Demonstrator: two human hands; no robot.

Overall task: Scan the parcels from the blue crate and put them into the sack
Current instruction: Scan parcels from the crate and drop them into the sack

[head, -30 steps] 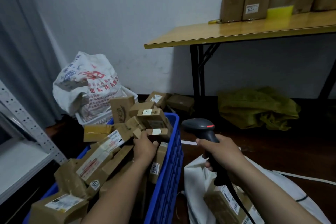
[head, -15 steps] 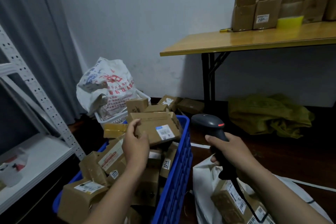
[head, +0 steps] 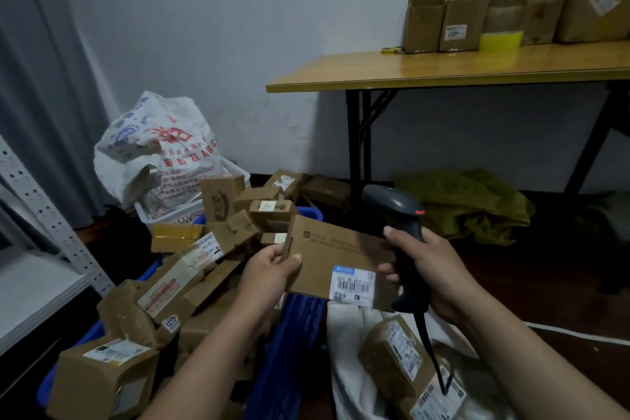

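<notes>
My left hand [head: 269,271] grips the left edge of a flat brown cardboard parcel [head: 327,252], its white barcode label [head: 353,284] facing up. The parcel hangs above the blue crate's right rim [head: 293,327]. My right hand [head: 431,269] holds a dark handheld scanner [head: 397,211] by its handle; its fingertips also touch the parcel's right end. The crate is heaped with several brown parcels [head: 177,280]. The white sack [head: 351,365] lies open at the lower right, with labelled parcels [head: 399,355] inside.
A printed white bag [head: 160,150] sits in a white basket behind the crate. A wooden table [head: 443,70] with cardboard boxes [head: 446,17] stands at the right. A green bag [head: 467,204] lies under it. A white metal shelf [head: 37,269] is on the left.
My left hand lifted the flat parcel out of the crate and carried it right, over the crate's rim. My right hand with the scanner now meets the parcel's right end.
</notes>
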